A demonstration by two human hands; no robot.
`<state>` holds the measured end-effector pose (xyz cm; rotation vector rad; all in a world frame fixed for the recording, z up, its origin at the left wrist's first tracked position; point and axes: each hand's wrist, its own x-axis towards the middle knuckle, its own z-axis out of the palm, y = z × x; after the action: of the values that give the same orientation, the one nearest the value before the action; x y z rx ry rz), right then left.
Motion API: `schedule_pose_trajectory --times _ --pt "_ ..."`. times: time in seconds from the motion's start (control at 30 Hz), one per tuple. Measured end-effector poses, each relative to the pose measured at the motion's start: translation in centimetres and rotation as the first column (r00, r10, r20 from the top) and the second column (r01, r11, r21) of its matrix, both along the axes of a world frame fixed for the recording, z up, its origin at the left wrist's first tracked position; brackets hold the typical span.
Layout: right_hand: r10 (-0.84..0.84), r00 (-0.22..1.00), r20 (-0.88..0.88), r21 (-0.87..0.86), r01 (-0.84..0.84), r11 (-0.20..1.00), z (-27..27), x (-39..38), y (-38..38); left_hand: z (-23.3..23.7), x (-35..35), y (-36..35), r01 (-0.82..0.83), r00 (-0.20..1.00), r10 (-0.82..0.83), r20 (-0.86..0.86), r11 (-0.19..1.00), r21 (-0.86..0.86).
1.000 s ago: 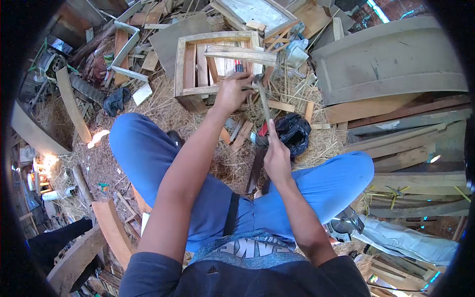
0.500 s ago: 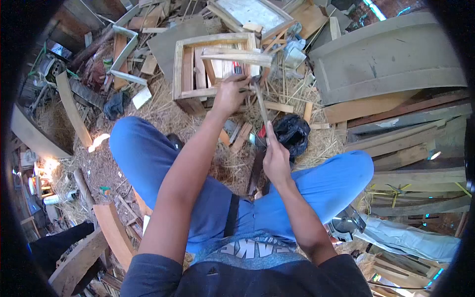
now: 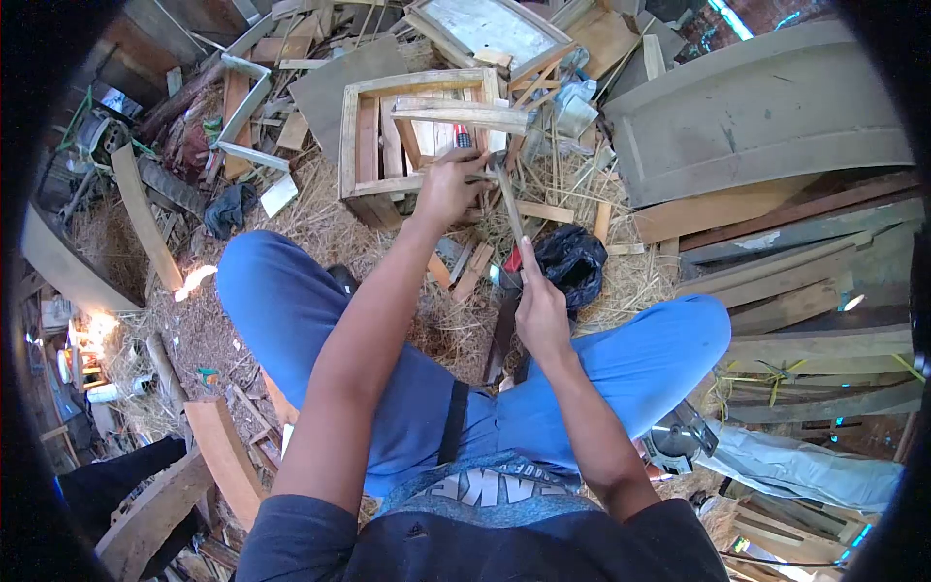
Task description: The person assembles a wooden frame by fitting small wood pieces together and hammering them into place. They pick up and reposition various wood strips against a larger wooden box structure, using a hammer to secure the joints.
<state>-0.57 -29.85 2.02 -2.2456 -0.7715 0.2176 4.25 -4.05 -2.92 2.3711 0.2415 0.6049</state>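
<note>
My right hand is closed round the wooden handle of a hammer, which points away from me. Its dark head lies close to the fingers of my left hand. Those fingers are pinched together at the near side of a small wooden frame; a dark bit shows between them, too small to name. The small frame leans on a larger box-like wooden frame on the ground. A red and black object shows behind my left fingers, inside the frames.
A black plastic bag lies on straw just beyond my right hand. Wood scraps and a white-panelled frame are piled at the back. A large grey panel and stacked boards stand on the right. A power tool sits beside my right knee.
Both hands and the hammer keep nearly the same place. The view has shifted very slightly.
</note>
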Motion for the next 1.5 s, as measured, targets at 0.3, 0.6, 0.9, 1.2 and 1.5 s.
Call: schedule_pose_trajectory --times 0.3,0.6,0.9,1.2,1.5 --pt "0.035 0.999 -0.010 0.098 -0.034 0.995 0.2 0.3 -0.5 1.5 -1.0 1.0 0.007 0.993 0.013 -0.114 0.985 0.173" --pt "0.036 0.999 -0.011 0.156 -0.034 0.987 0.5 -0.2 -0.5 1.1 -1.2 0.0 -0.094 0.994 0.099 -0.037 0.990 0.107" --pt "0.020 0.999 0.044 0.146 -0.027 0.989 0.1 -0.5 0.0 0.8 -1.2 0.1 -0.114 0.993 0.114 0.012 0.990 0.082" --pt "0.011 0.996 0.091 0.149 -0.025 0.989 0.4 -0.7 -0.1 1.1 -1.3 -0.1 -0.095 0.995 0.094 0.021 0.995 0.020" --pt "0.014 0.999 0.047 0.088 -0.018 0.996 0.6 -0.6 -0.1 1.3 -1.0 0.2 -0.075 0.997 0.076 -0.032 0.996 0.040"
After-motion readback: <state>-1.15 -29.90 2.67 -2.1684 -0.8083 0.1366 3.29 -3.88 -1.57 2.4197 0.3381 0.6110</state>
